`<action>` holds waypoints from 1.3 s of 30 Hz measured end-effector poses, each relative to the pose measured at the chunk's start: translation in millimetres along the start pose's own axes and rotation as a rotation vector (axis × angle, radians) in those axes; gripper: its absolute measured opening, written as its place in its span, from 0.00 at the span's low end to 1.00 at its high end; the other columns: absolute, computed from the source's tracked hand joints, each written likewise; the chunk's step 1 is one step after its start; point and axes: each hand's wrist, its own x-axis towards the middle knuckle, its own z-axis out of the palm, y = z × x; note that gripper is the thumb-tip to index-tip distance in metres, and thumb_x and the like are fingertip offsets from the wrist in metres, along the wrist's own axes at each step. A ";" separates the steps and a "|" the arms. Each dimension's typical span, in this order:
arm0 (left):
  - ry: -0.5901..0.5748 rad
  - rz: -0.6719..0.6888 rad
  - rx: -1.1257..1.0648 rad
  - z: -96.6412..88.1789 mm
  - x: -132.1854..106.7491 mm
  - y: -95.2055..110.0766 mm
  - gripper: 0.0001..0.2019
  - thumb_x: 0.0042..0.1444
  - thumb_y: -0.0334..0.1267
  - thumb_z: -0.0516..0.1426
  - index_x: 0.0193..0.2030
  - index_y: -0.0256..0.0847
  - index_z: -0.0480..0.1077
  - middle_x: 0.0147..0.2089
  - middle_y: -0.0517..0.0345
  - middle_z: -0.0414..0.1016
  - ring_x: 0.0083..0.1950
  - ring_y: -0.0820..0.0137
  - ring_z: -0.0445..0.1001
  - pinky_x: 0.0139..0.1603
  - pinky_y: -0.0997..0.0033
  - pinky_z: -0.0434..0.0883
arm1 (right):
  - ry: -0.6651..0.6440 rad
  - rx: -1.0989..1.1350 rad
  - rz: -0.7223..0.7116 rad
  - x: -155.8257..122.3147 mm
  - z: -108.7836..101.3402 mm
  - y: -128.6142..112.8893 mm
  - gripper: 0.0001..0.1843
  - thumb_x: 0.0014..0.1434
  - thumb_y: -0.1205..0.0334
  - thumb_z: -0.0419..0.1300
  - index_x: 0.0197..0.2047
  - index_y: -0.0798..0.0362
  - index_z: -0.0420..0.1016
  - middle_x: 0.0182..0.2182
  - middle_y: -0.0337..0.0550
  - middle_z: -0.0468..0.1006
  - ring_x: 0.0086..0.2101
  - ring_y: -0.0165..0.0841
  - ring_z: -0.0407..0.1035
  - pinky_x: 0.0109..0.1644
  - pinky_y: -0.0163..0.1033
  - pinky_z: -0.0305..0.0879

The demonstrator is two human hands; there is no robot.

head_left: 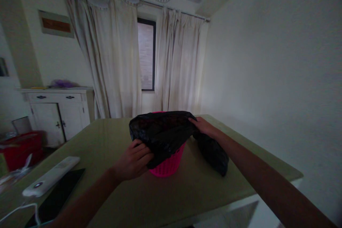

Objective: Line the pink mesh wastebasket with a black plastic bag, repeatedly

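Note:
A black plastic bag [162, 133] is spread across the top of a pink slatted basket [168, 164] on the table, its mouth held wide. My left hand [136, 160] is closed on the bag's near left edge, fingers curled over the plastic. On the right side, my right hand [201, 125] pinches the bag's rim between thumb and fingers. The basket's upper part is mostly hidden by the bag; a bit of pink rim shows behind it. Below my right wrist lies a bunched black plastic bundle [213, 153] on the tabletop; whether it joins the bag, I cannot tell.
The greenish tabletop [112, 199] carries a white power strip [52, 176] and a dark flat device [58, 196] with a white cable at the left. A red container [24, 149] stands beyond the left edge, near a white cabinet [58, 114]. A wall rises at the right.

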 end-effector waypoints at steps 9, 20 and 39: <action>-0.120 0.213 0.039 -4.6 -12.6 -1.1 0.17 0.65 0.40 0.57 0.60 0.48 0.73 0.48 0.51 0.82 0.47 0.65 0.78 0.54 0.63 0.70 | 0.027 0.163 -0.081 -5.6 6.9 7.2 0.17 0.53 0.58 0.62 0.45 0.52 0.83 0.38 0.42 0.86 0.42 0.43 0.77 0.52 0.48 0.74; 0.270 -0.750 -0.409 4.1 10.0 -42.0 0.30 0.72 0.58 0.39 0.64 0.43 0.69 0.65 0.42 0.70 0.68 0.52 0.66 0.72 0.43 0.59 | 0.194 0.663 0.053 14.1 18.0 -3.1 0.31 0.50 0.56 0.64 0.58 0.47 0.76 0.42 0.41 0.86 0.43 0.40 0.80 0.50 0.44 0.77; 0.076 -1.491 -0.985 32.8 60.4 -96.5 0.18 0.45 0.49 0.66 0.39 0.39 0.79 0.39 0.52 0.85 0.49 0.52 0.81 0.53 0.57 0.74 | 0.181 0.203 -0.148 21.3 43.8 31.0 0.16 0.48 0.50 0.67 0.38 0.50 0.79 0.36 0.44 0.84 0.49 0.49 0.74 0.52 0.48 0.72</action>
